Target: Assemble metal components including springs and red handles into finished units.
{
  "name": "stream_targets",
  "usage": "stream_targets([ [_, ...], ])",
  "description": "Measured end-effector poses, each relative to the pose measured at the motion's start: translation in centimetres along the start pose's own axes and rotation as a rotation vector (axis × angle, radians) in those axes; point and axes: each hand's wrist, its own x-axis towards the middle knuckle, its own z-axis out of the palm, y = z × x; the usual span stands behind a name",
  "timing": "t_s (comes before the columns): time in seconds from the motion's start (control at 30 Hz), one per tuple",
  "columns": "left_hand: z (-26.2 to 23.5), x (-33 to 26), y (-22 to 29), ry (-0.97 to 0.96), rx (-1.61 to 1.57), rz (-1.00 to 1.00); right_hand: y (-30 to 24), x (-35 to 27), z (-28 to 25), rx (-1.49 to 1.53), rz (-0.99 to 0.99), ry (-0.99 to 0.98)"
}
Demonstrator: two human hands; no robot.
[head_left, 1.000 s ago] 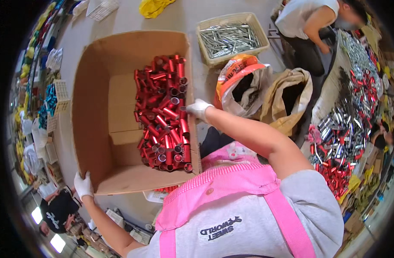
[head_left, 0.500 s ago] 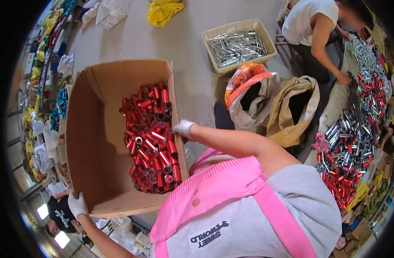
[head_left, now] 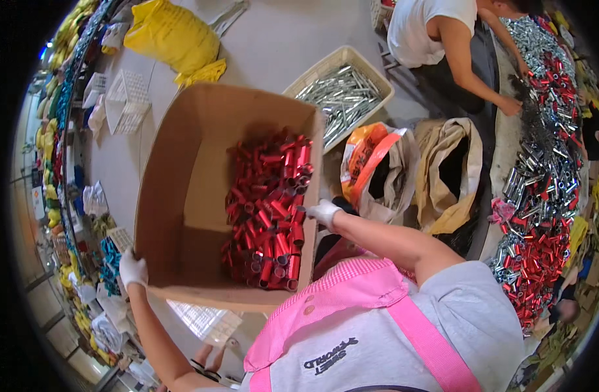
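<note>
A large open cardboard box [head_left: 201, 157] is held up in front of my body. Shiny red metal tubes [head_left: 268, 219] lie heaped along its right side, while its brown bottom shows bare on the left. My left hand [head_left: 133, 270], in a white glove, grips the box at its near left corner. On the right wall, my gloved right hand [head_left: 324, 212] is closed over the edge, with some fingers hidden by the cardboard.
A cream basket [head_left: 386, 81] of silvery rods stands beyond the box. Two open sacks, one orange and white [head_left: 358, 163], one tan [head_left: 472, 163], stand at right. Another person [head_left: 453, 39] reaches over a table piled with red and silver tubes [head_left: 541, 242]. A yellow sack [head_left: 172, 39] lies ahead.
The box and both hands have shifted right in the view, so the box now overlaps the rod basket. More of the yellow sack shows. Both hands keep their hold.
</note>
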Motion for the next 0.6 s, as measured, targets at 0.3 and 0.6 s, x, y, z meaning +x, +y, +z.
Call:
stream_targets([
  [0.3,0.2,23.4,17.0,0.142,-0.258,0.412,-5.7,-0.3,-4.2,0.601,-0.293,0.509],
  [0.6,-2.7,36.3,35.5,0.161,-0.175,0.858,-5.5,1.6,-0.9,0.939,-0.355,0.897],
])
